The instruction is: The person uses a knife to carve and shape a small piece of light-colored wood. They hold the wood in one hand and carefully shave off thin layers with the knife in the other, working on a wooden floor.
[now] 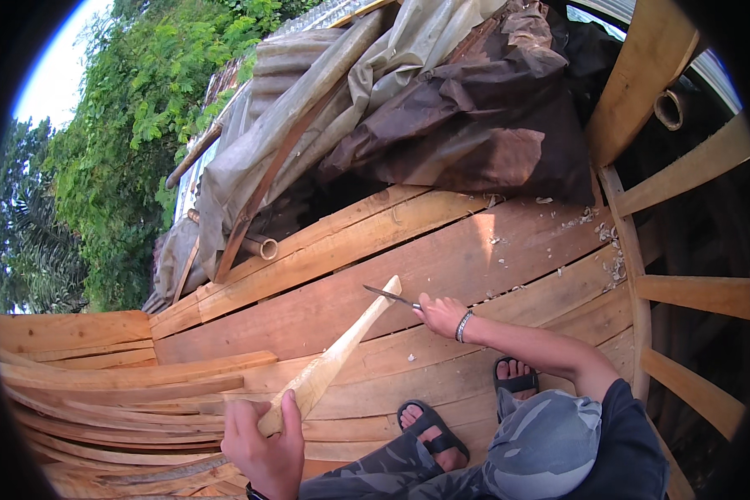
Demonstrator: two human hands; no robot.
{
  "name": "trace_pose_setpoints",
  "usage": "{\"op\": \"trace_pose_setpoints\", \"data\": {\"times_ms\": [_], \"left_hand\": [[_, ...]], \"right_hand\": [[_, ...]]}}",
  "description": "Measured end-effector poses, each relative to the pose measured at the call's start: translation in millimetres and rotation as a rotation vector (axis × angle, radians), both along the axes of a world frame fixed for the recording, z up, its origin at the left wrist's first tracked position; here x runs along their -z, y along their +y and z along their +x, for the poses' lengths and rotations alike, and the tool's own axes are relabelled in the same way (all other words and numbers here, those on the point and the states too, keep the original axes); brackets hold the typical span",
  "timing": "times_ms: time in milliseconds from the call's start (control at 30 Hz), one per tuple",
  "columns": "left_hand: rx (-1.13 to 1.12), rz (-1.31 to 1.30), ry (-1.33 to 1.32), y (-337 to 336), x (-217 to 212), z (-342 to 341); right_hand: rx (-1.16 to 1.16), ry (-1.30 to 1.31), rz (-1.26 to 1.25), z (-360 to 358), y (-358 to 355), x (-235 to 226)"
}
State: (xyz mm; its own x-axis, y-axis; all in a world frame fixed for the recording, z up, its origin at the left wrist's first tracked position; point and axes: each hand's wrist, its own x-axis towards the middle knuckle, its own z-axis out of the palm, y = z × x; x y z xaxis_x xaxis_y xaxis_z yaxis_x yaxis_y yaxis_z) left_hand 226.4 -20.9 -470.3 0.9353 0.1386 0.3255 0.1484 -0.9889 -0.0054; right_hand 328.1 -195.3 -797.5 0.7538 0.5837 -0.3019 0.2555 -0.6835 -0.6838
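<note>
One pale carved stick (pixel 335 363) slants across the middle of the frame, its wide end gripped by the left hand (pixel 264 446); the right hand (pixel 442 316) clasps one knife (pixel 403 300), blade across the narrow end; two sandals (pixel 451 442) sit at lower centre

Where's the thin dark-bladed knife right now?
In the head view, slightly right of and below centre, the thin dark-bladed knife is in the person's right hand, its blade crossing the narrow far end of the long pale carved wooden piece.
</note>
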Motion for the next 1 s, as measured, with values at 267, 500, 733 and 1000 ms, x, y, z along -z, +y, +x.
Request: {"op": "trace_pose_setpoints", "data": {"times_ms": [267, 500, 733, 1000], "left_hand": [[-0.062, -0.03, -0.011, 4.0, -0.9, 1.9], [-0.053, -0.021, 0.014, 1.8, -1.4, 1.0], [-0.066, -0.039, -0.007, 10.0, 1.7, -1.4], [-0.057, -0.048, -0.004, 12.4, 1.8, -4.4]], "right_hand": [[-0.007, 0.009, -0.006, -0.5, -2.3, 12.8], [-0.003, 0.029, 0.026, -1.2, -4.6, 9.0], [-0.03, 0.029, 0.034, -5.3, 2.5, 5.6], [-0.046, 0.051, 0.028, -6.2, 2.5, 4.9]]}}
